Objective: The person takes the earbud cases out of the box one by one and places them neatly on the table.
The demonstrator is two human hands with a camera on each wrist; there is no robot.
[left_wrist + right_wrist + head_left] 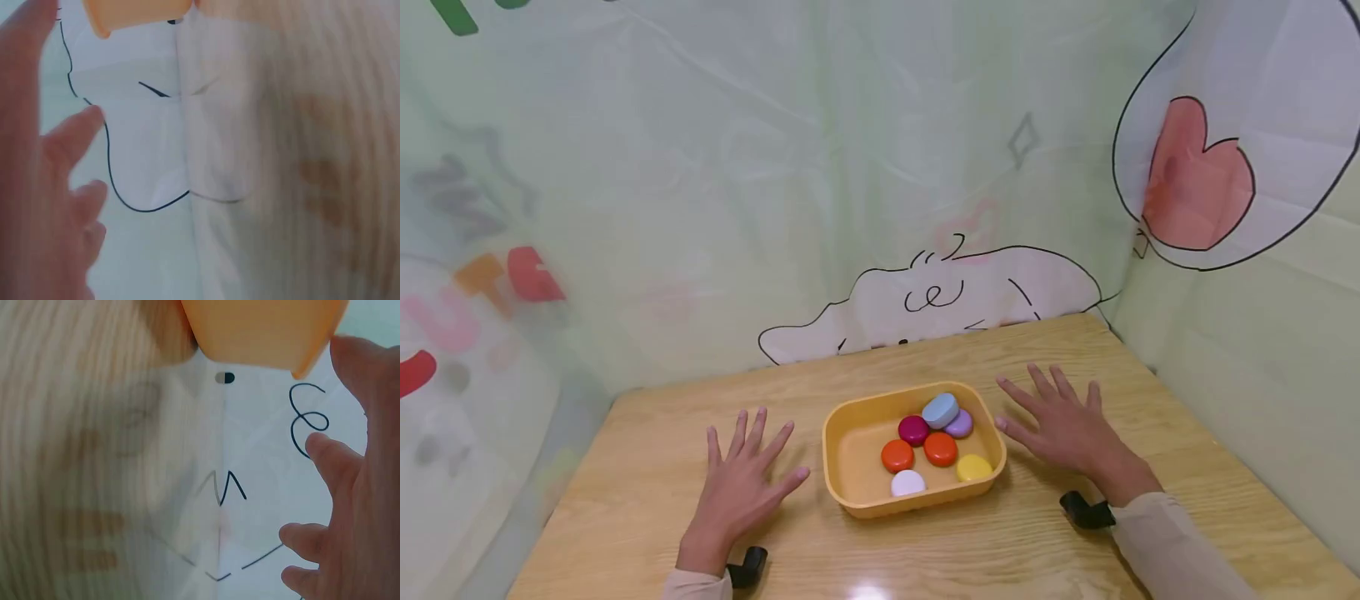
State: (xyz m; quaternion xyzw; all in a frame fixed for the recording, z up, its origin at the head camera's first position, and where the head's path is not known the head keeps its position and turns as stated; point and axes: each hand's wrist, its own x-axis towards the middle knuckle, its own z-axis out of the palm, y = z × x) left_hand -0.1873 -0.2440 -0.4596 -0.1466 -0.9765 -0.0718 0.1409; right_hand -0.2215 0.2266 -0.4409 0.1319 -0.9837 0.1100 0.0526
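A shallow orange tray [865, 507] stands on the wooden table between my two hands. Inside it lie several round, smooth discs: a light blue one [940, 411] leaning on a purple one [959, 423], a dark magenta one [913, 430], two red-orange ones, a white one [908, 482] and a yellow one [973, 468]. Left of the tray, my left hand [739, 487] is spread palm down, holding nothing. My right hand [1063, 425] spreads its fingers on the other side, its thumb close to the tray's right rim. The right wrist view shows the tray wall [262, 331] near that thumb.
The wooden table [790, 550] reaches back to a pale printed sheet [715, 208] hung as a wall, with a cartoon figure drawn low on it. More sheeting closes off both sides. Black wrist mounts [1086, 510] sit under my wrists.
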